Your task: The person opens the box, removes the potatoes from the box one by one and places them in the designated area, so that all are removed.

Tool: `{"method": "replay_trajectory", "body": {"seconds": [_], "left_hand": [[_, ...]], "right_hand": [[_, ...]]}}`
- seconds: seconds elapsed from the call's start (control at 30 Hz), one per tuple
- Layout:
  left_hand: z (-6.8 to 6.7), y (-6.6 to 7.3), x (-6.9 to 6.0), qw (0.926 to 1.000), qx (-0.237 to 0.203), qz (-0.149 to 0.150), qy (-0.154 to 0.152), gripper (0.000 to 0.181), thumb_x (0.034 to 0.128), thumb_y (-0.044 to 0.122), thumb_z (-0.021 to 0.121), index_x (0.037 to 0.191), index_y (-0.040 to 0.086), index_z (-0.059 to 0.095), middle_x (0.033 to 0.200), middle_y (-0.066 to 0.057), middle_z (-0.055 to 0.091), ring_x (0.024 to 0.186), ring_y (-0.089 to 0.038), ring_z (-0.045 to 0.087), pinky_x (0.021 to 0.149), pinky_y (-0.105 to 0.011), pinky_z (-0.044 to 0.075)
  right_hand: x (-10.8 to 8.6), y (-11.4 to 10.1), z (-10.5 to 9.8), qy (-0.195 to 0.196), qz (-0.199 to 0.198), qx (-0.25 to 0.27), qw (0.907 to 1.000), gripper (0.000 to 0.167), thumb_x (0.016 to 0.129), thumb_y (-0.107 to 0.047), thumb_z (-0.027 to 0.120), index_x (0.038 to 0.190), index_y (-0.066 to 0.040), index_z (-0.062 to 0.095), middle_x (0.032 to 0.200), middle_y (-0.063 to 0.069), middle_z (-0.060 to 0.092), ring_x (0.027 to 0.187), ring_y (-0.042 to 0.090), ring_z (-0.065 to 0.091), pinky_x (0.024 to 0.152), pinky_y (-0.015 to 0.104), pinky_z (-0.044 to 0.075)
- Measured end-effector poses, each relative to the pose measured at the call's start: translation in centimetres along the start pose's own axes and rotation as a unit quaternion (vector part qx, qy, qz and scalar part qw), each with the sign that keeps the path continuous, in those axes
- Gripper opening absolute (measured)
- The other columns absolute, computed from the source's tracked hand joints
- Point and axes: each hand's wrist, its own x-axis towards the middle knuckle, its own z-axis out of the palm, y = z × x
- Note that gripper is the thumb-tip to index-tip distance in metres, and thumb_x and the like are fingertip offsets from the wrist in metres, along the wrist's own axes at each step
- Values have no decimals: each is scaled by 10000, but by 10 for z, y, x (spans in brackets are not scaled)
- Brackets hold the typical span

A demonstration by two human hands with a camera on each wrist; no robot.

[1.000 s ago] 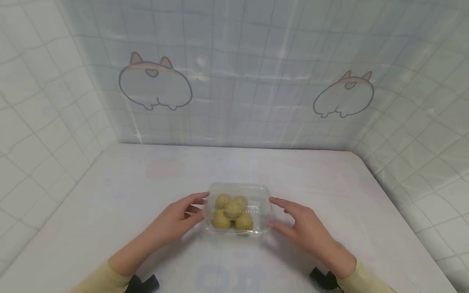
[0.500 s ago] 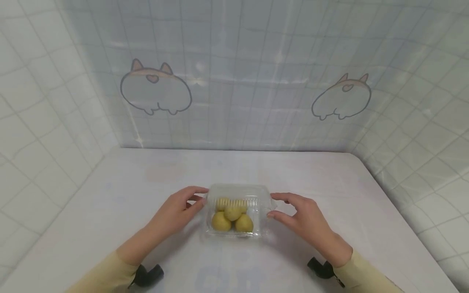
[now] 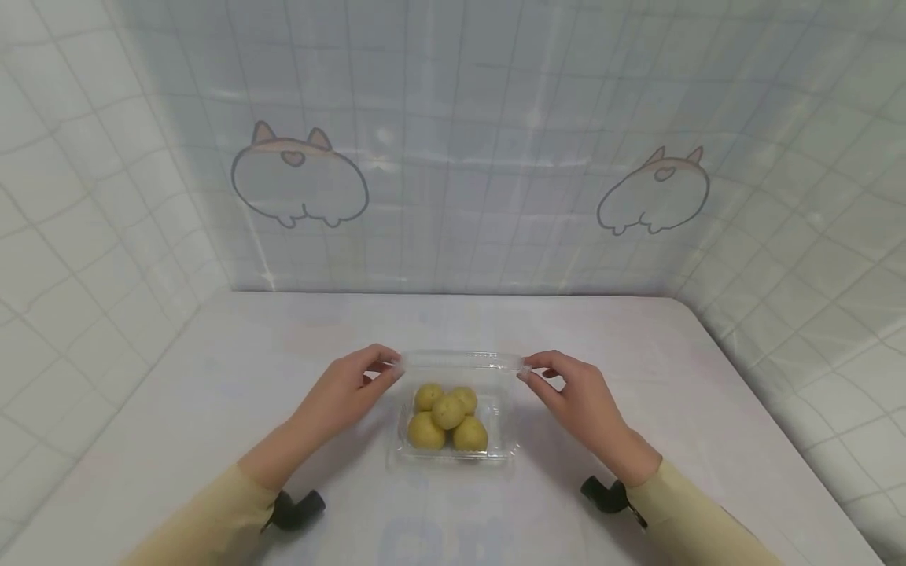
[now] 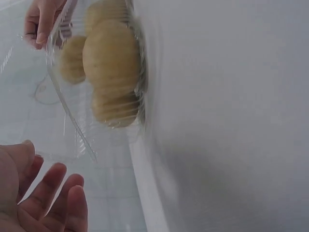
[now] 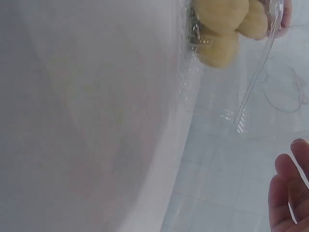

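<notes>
The clear lid (image 3: 463, 360) lies between pinching left fingers (image 3: 373, 354) and right fingers (image 3: 554, 359).

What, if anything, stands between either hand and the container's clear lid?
Nothing visible: in the head view, the left hand and right hand pinch the raised clear lid at its opposite ends; the round yellow items sit lower, in the base.

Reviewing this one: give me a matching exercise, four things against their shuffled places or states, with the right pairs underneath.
1. Left hand
2. Right hand
3. Clear lid
4. Yellow round pieces

A. piled in the clear tray
B. at the lid's right end
C. held open between two hands
D. at the lid's left end

Pairs: 1-D, 2-B, 3-C, 4-A
</notes>
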Motion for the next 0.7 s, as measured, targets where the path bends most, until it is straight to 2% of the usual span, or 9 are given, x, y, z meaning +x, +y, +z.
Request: {"method": "replay_trajectory", "body": {"seconds": [0.17, 0.37, 0.53, 0.7], "left_hand": [[3, -6, 12, 9998, -160, 46, 50, 176, 989, 339, 626, 1097, 203, 652, 1029, 86, 684, 981, -128, 643, 815, -363, 550], [4, -10, 23, 9996, -259, 28, 124, 162, 989, 330, 627, 1092, 211, 665, 1007, 96, 686, 956, -125, 645, 808, -366, 549], [7, -15, 28, 9996, -244, -138, 75, 193, 986, 361, 625, 1111, 221, 667, 1018, 100, 690, 955, -151, 646, 767, -356, 550], [9, -18, 34, 9984, -432, -370, 3, 194, 983, 339, 635, 1117, 204, 668, 1021, 81, 688, 959, -157, 627, 738, -344, 540]], "right_hand": [[9, 8, 6, 94, 188, 194, 9996, 160, 886, -171, 768, 1034, -174, 707, 979, -115, 704, 846, 63, 662, 716, 309, 569], [16, 15, 14, 50, 492, 240, 9985, 139, 918, -232, 735, 1038, -171, 698, 965, -112, 708, 847, 51, 661, 732, 284, 559], [19, 21, 21, -80, 891, 292, 9956, 158, 933, -266, 716, 1049, -160, 694, 955, -103, 713, 844, 43, 661, 738, 280, 553], [21, 26, 26, -209, 1259, 359, 9912, 180, 941, -287, 704, 1065, -155, 697, 942, -93, 714, 853, 53, 669, 755, 300, 556]]}}
